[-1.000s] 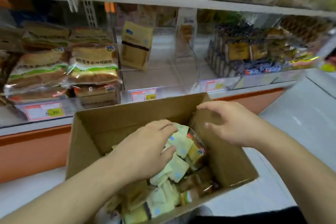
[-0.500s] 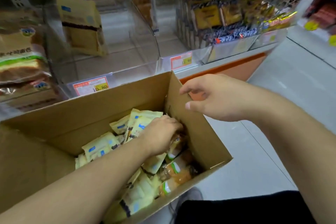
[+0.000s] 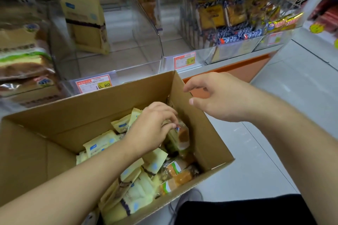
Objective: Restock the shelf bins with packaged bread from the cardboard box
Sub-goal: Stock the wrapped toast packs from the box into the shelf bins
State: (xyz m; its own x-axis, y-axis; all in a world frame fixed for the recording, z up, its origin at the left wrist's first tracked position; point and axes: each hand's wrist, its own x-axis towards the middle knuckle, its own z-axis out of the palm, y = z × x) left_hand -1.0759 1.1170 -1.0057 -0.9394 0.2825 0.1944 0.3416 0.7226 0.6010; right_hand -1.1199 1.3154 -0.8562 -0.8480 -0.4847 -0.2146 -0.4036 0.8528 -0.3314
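Observation:
An open cardboard box [image 3: 109, 104] sits in front of me, holding several pale yellow bread packs [image 3: 102, 145] and clear-wrapped brown bread packs [image 3: 175, 170]. My left hand [image 3: 153, 128] is inside the box near its right wall, fingers pinched on the top of a clear-wrapped brown bread pack [image 3: 181, 137]. My right hand [image 3: 217, 97] hovers at the box's far right corner, fingers curled and apart, holding nothing. Behind the box, a clear shelf bin [image 3: 117, 55] holds one upright yellow pack [image 3: 86, 22].
A narrower clear bin [image 3: 164, 42] to the right holds one tall white pack [image 3: 148, 0]. Full bins of wrapped bread stand at the left [image 3: 23, 56] and right [image 3: 225, 18]. Price tags [image 3: 95, 84] line the shelf edge. Grey floor [image 3: 274, 115] lies to the right.
My left hand has shifted toward the box's right wall and pinched a clear-wrapped brown bread pack. My right hand has stayed by the box corner. The view has moved closer.

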